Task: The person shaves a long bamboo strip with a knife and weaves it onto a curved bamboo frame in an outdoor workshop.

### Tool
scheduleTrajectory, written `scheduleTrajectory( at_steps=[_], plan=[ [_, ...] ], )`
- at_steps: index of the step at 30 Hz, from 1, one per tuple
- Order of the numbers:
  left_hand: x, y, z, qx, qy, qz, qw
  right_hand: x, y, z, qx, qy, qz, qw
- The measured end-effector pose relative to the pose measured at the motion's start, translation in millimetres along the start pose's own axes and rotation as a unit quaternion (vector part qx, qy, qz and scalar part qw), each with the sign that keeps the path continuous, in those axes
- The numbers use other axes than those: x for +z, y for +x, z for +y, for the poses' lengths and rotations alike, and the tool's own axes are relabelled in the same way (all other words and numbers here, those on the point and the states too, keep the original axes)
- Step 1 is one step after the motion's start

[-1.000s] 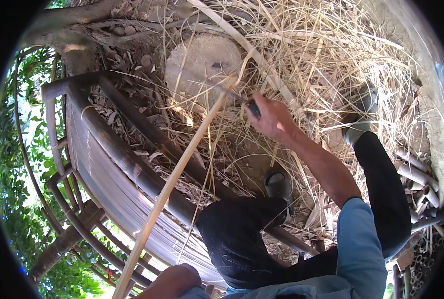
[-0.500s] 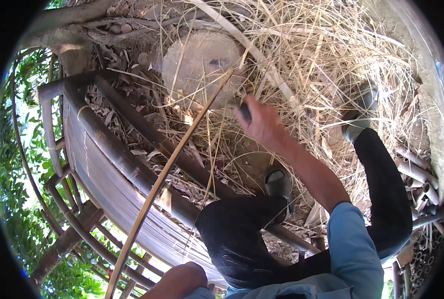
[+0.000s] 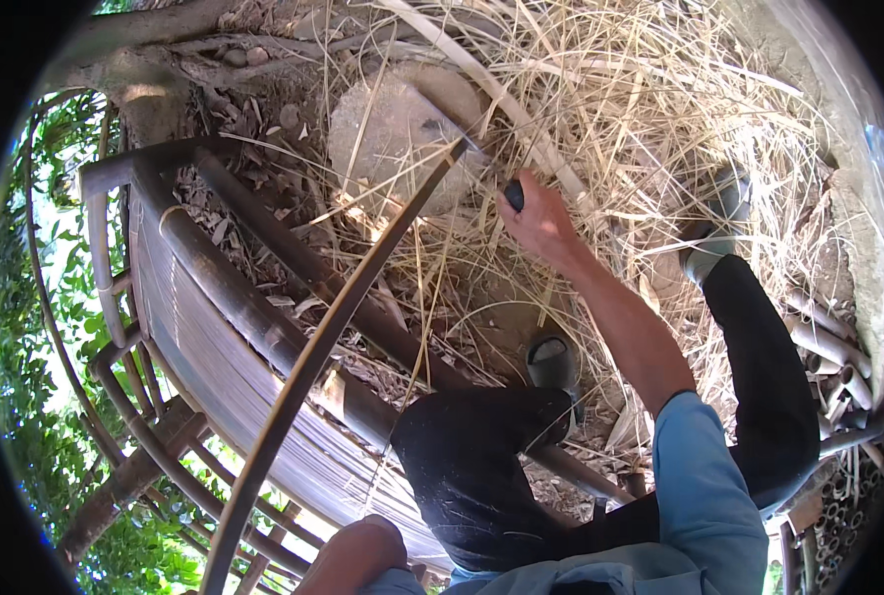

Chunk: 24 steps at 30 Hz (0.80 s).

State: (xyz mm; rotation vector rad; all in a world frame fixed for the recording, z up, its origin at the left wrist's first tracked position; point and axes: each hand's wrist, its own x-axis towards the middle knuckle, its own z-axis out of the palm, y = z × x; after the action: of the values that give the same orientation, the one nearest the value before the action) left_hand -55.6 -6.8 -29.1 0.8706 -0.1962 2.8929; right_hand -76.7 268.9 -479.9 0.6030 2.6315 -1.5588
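Observation:
My right hand (image 3: 541,220) is closed round the black handle of a large knife (image 3: 452,117), whose blade points up and left over a round chopping block (image 3: 377,149). The blade meets or crosses the far end of a long bamboo strip (image 3: 333,322); I cannot tell whether it cuts into it. That strip slants from the lower left edge up to the block, its darker side showing. Of my left arm (image 3: 357,555) only a bent part shows at the bottom edge, and the left hand is out of view.
Pale bamboo shavings (image 3: 660,109) cover the ground beyond and right of the block. A dark bamboo bench (image 3: 234,278) stands at the left. Cut bamboo tubes (image 3: 833,347) lie at the far right, beside a concrete edge (image 3: 848,119). My sandalled foot (image 3: 553,362) is near the block.
My right hand has shifted slightly right and up, and the knife blade now shows clearly over the block. The bamboo strip has turned from its pale side to a darker one.

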Motion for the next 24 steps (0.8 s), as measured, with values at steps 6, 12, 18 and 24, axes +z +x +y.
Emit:
scheduleTrajectory(
  at_steps=[6,12,18,24],
  plan=[
    [-27,-3,-27,0.128,0.496,-0.008,0.859,-9,-17,-28,-0.012,0.015,0.004,1.0],
    [-26,-3,-28,0.151,0.525,-0.004,0.838,-7,-29,-62,-0.166,0.081,0.06,0.981],
    [-30,-2,-29,0.175,0.549,-0.001,0.817,-3,-30,-51,-0.121,0.0,0.034,0.992],
    [-32,-1,-33,0.181,0.542,0.001,0.821,-12,7,1,-0.042,0.044,0.017,0.998]
  ],
)
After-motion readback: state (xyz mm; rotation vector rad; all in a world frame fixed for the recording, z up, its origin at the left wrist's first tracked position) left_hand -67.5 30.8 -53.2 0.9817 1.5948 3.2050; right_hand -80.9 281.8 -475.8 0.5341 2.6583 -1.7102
